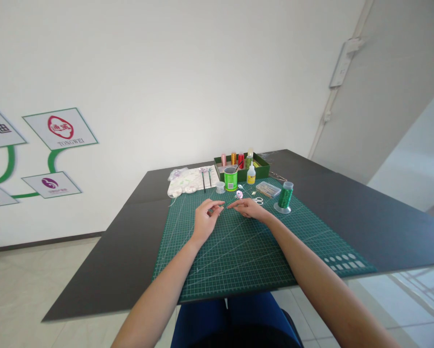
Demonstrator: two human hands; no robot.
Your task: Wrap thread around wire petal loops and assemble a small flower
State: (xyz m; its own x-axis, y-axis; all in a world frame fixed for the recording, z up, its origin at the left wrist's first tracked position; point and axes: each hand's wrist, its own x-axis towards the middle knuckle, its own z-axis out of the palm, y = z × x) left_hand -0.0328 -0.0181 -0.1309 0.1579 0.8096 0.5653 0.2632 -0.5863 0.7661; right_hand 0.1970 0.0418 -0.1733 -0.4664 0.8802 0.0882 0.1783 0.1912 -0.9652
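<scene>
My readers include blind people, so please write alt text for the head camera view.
A person's left hand and right hand nearly meet over a green cutting mat on a black table; anything held is too small to tell. Nearby are scissors, a green can and a green thread spool; behind is a box holding more spools.

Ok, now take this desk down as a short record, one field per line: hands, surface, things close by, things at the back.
Left hand: above the green cutting mat; contents too small to tell
Right hand: fingertips close to the other hand's; contents unclear
Surface: black table under the mat
Close by: scissors, small pink-and-white piece
Right side: green thread spool, upright
Back: green tin and white bottle before a green box
</scene>
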